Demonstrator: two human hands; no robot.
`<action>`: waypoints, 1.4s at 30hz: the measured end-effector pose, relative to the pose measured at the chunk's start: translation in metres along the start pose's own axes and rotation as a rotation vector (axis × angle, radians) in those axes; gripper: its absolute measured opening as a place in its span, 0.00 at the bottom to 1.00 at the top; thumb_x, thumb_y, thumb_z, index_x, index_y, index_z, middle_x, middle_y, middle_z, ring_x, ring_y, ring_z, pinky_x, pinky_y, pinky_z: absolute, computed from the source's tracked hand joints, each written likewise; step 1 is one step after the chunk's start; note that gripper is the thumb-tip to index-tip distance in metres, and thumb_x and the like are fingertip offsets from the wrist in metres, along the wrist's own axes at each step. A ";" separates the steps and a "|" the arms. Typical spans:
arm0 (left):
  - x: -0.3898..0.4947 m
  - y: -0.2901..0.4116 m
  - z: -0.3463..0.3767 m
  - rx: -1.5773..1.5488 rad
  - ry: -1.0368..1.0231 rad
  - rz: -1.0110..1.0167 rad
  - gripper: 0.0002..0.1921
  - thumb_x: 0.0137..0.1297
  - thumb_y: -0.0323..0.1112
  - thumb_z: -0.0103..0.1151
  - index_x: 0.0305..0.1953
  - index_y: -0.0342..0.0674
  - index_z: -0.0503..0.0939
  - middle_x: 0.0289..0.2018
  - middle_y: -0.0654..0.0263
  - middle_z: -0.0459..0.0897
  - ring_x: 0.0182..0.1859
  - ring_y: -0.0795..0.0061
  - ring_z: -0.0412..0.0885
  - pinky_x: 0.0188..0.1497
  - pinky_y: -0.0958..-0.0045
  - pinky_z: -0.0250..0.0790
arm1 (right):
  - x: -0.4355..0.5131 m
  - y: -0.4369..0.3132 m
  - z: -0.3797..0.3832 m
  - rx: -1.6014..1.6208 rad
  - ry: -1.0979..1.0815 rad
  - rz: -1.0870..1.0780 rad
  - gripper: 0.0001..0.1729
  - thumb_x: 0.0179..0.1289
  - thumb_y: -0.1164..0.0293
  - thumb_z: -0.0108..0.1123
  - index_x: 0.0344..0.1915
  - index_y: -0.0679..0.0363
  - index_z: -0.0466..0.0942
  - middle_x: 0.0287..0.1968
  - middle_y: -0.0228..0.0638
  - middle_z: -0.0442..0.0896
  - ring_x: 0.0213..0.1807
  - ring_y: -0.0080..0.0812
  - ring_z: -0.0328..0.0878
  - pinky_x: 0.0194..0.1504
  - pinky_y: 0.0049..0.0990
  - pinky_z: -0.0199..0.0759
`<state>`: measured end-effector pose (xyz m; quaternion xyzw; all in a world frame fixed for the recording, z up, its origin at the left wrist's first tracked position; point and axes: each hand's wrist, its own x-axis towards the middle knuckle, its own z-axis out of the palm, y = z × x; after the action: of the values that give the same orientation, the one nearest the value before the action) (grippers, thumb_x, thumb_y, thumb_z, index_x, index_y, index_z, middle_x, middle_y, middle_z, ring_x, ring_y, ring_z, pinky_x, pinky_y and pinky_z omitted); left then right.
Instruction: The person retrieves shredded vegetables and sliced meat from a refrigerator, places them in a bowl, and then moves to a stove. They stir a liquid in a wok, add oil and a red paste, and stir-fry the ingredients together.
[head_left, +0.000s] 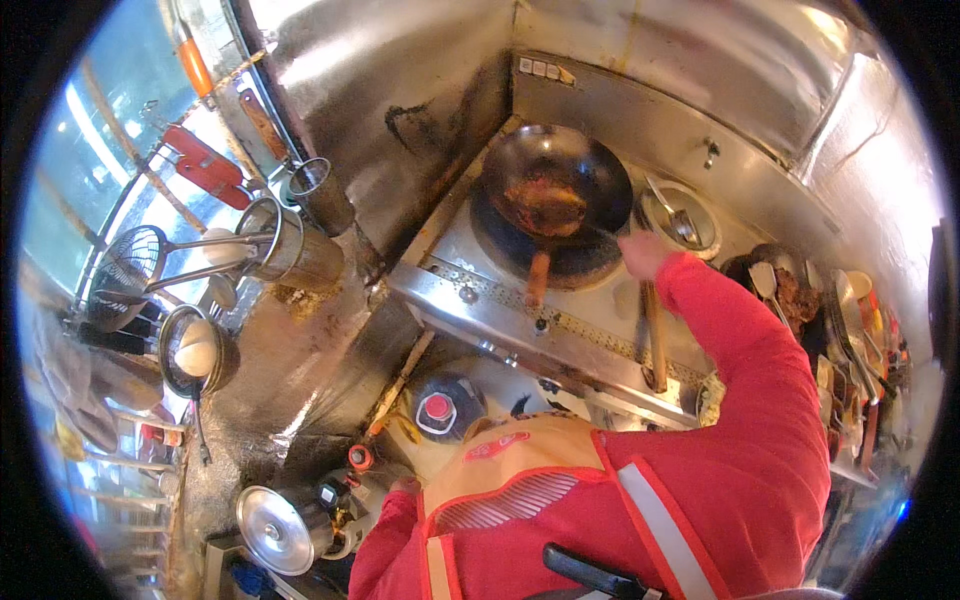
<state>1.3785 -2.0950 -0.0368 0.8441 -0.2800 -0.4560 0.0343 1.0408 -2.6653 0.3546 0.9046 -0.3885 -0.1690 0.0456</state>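
A dark wok (559, 154) with a wooden handle (538, 279) stands tilted on the stove, reddish-brown food or residue (544, 206) in its bottom. At its right rim is my right hand (645, 255), fingers curled. A long wooden handle (656, 345) extends below that hand over the stove's front; whether I grip it cannot be told. My left hand (405, 486) hangs low by my waist, mostly hidden by the sleeve, near a lidded metal pot (275, 531). Between my body and the stove stands a large bottle with a red cap (438, 407).
Right of the wok is a round container (701, 214) with a metal utensil in it. Farther right stand a pan of dark food (795, 292) and several utensils. On the left are metal canisters (300, 255), a skimmer (139, 255) and hanging tools. Metal walls (675, 97) enclose the stove (450, 289).
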 end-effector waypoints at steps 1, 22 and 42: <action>0.013 -0.032 0.022 -0.099 -0.031 -0.069 0.17 0.59 0.45 0.54 0.44 0.42 0.82 0.42 0.53 0.83 0.46 0.54 0.81 0.48 0.60 0.72 | 0.017 -0.008 -0.010 -0.160 0.087 -0.189 0.10 0.53 0.75 0.53 0.25 0.66 0.82 0.30 0.52 0.81 0.34 0.49 0.81 0.37 0.41 0.76; 0.025 -0.037 0.021 -0.135 -0.028 0.073 0.15 0.58 0.43 0.57 0.42 0.41 0.83 0.37 0.54 0.85 0.43 0.59 0.83 0.47 0.62 0.72 | -0.028 -0.021 -0.040 0.084 0.040 -0.097 0.13 0.46 0.74 0.57 0.34 0.66 0.81 0.31 0.49 0.82 0.37 0.52 0.80 0.39 0.44 0.74; 0.030 -0.029 0.012 -0.098 -0.037 0.074 0.16 0.58 0.45 0.56 0.42 0.42 0.83 0.38 0.53 0.84 0.44 0.58 0.82 0.47 0.61 0.71 | 0.060 -0.053 0.035 0.360 0.210 0.050 0.12 0.54 0.75 0.53 0.35 0.67 0.81 0.30 0.54 0.81 0.33 0.51 0.81 0.37 0.41 0.76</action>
<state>1.3941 -2.0831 -0.0753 0.8218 -0.2890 -0.4832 0.0873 1.1037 -2.6698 0.2941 0.9009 -0.4279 -0.0004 -0.0725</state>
